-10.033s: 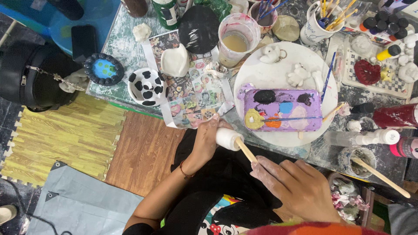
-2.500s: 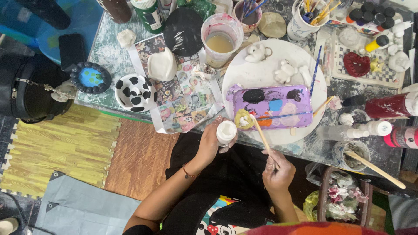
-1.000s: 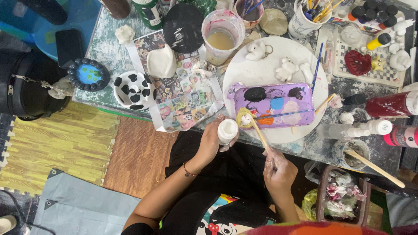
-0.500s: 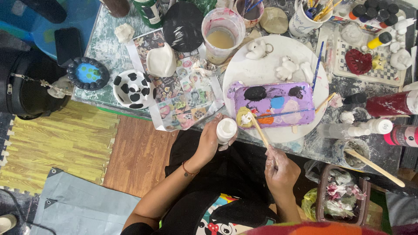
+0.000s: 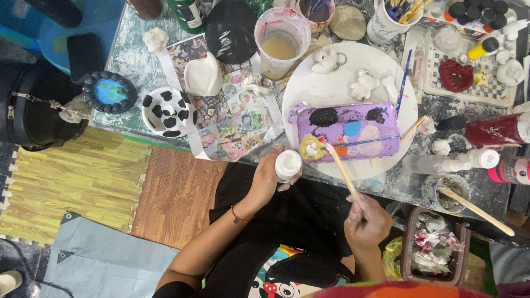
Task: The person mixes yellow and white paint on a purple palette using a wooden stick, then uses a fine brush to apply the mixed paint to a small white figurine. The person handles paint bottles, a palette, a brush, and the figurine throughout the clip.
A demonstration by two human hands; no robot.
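Note:
My left hand [image 5: 269, 175] holds a small white round object [image 5: 287, 164] at the table's near edge. My right hand [image 5: 366, 222] grips a wooden-handled paintbrush [image 5: 343, 173], whose tip rests in the yellow and white paint blob [image 5: 311, 148] at the left end of the purple palette [image 5: 353, 132]. The palette lies on a round white plate [image 5: 331, 88] and carries black, blue, pink and orange paint patches. Small white clay figures [image 5: 364, 84] lie on the plate behind the palette.
A cup of murky water [image 5: 280, 41], a black-spotted white bowl [image 5: 165, 111], a white clay lump [image 5: 203, 76], a blue-centred dark dish [image 5: 110, 91], paint bottles [image 5: 499, 129] at the right, a brush cup [image 5: 395, 16] and a bin of scraps [image 5: 433, 254] surround the work spot.
Ten seconds ago my right hand was low with the brush near the white object; since then it has brought the brush tip to the yellow paint. Little movement in the last second.

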